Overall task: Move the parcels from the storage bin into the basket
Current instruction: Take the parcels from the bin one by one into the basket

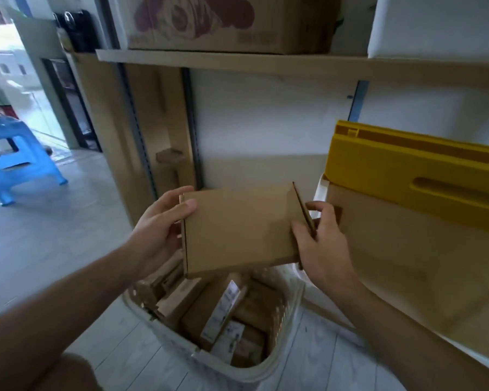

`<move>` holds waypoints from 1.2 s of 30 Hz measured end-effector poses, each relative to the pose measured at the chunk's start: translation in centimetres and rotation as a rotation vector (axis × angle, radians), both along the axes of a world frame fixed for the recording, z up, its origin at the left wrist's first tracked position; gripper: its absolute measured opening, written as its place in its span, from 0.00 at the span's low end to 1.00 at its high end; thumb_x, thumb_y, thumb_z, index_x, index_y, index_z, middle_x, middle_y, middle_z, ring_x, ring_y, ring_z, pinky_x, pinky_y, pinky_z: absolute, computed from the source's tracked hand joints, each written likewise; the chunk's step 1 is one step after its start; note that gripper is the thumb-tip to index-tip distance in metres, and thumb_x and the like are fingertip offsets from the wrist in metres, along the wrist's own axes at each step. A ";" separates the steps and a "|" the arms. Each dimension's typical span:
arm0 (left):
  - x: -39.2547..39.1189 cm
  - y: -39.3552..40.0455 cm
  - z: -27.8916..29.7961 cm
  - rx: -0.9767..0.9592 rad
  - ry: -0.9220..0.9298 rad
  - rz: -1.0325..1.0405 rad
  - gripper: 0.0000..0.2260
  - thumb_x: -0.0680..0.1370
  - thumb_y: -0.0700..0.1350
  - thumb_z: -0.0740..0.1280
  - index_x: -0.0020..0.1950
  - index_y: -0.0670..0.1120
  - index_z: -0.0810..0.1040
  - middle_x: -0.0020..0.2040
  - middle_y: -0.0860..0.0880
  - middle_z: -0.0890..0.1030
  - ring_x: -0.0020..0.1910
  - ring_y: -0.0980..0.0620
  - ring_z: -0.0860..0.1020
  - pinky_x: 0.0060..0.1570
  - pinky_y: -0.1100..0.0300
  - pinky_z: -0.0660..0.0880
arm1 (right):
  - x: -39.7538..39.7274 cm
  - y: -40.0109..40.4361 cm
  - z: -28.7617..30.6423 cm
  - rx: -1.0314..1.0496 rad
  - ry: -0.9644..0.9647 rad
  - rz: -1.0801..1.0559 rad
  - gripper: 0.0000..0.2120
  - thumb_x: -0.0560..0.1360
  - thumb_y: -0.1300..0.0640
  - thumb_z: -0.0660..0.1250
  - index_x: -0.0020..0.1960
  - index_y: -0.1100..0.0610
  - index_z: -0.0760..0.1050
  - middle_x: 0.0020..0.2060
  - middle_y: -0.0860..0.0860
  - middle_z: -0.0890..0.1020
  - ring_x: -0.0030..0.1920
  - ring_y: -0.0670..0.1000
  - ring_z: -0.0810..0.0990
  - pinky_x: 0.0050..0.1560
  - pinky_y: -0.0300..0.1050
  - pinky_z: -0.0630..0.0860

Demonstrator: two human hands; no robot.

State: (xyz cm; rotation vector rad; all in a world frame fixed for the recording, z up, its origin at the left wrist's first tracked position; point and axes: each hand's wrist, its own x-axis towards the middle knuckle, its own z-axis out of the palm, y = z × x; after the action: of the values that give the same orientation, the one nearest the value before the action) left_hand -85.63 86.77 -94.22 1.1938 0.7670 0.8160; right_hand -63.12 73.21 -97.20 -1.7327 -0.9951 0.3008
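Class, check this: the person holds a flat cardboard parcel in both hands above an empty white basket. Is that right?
Not quite. The head view shows the white basket already holds several parcels. The rest stands: the left hand and right hand hold the flat cardboard parcel above it.

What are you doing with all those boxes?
A person is holding a flat cardboard parcel with both hands, the left hand on its left edge and the right hand on its right edge. It hangs just above a white basket on the floor, which already has many parcels in it. A yellow bin sits to the right.
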 end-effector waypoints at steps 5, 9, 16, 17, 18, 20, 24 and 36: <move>-0.2 1.3 -0.3 0.012 -0.033 0.116 0.25 0.79 0.35 0.67 0.71 0.57 0.70 0.53 0.48 0.85 0.56 0.42 0.81 0.50 0.39 0.81 | -1.2 3.2 0.4 0.063 0.081 -0.027 0.11 0.83 0.52 0.60 0.62 0.42 0.61 0.54 0.49 0.82 0.50 0.54 0.83 0.51 0.58 0.82; -0.6 2.3 -0.7 0.090 0.016 0.248 0.15 0.79 0.38 0.68 0.63 0.52 0.74 0.55 0.48 0.84 0.51 0.47 0.83 0.40 0.49 0.83 | -2.2 5.0 0.3 0.051 0.263 0.076 0.15 0.84 0.56 0.60 0.66 0.43 0.61 0.54 0.43 0.78 0.56 0.53 0.81 0.55 0.61 0.83; -0.6 3.5 -2.2 0.496 0.328 0.266 0.25 0.79 0.41 0.71 0.73 0.58 0.69 0.58 0.64 0.78 0.58 0.61 0.78 0.52 0.63 0.75 | -2.4 7.1 0.4 0.061 0.418 0.097 0.14 0.84 0.56 0.60 0.67 0.46 0.62 0.54 0.47 0.78 0.53 0.52 0.81 0.53 0.58 0.84; -0.7 3.6 -2.5 0.515 0.365 0.262 0.27 0.79 0.43 0.71 0.75 0.58 0.67 0.60 0.63 0.77 0.59 0.60 0.78 0.54 0.62 0.76 | -2.6 7.1 0.6 0.087 0.432 0.104 0.12 0.84 0.55 0.59 0.66 0.46 0.63 0.53 0.46 0.79 0.52 0.51 0.81 0.50 0.54 0.85; -0.6 3.7 -2.6 0.522 0.397 0.270 0.29 0.79 0.44 0.71 0.77 0.57 0.64 0.63 0.62 0.76 0.61 0.58 0.77 0.58 0.58 0.77 | -2.8 7.0 0.7 0.132 0.459 0.114 0.09 0.85 0.54 0.58 0.65 0.47 0.65 0.51 0.47 0.80 0.50 0.51 0.81 0.45 0.50 0.84; -0.5 3.8 -2.9 0.503 0.442 0.266 0.35 0.78 0.48 0.72 0.80 0.59 0.58 0.69 0.60 0.73 0.65 0.56 0.74 0.66 0.50 0.74 | -3.0 7.0 1.0 0.237 0.529 0.152 0.09 0.86 0.53 0.53 0.62 0.49 0.70 0.50 0.50 0.82 0.49 0.53 0.83 0.37 0.45 0.81; 0.6 2.8 -3.0 0.476 0.450 0.090 0.39 0.74 0.53 0.73 0.78 0.66 0.56 0.67 0.58 0.73 0.64 0.56 0.75 0.66 0.47 0.75 | -3.7 7.1 1.3 0.270 0.570 0.324 0.19 0.87 0.52 0.48 0.58 0.50 0.79 0.48 0.54 0.84 0.45 0.51 0.82 0.34 0.41 0.79; 3.9 0.2 -2.6 0.209 0.008 -0.232 0.44 0.63 0.74 0.72 0.77 0.69 0.61 0.71 0.64 0.75 0.67 0.63 0.75 0.67 0.50 0.72 | -3.6 8.0 -0.7 0.006 0.693 0.716 0.24 0.80 0.37 0.56 0.74 0.42 0.69 0.68 0.52 0.79 0.68 0.59 0.78 0.69 0.65 0.73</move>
State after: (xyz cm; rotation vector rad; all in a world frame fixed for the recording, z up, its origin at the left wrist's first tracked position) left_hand -81.71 87.00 -96.83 1.4437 0.5460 0.7104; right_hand -66.71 81.24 -97.95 -1.0621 -1.0339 1.2556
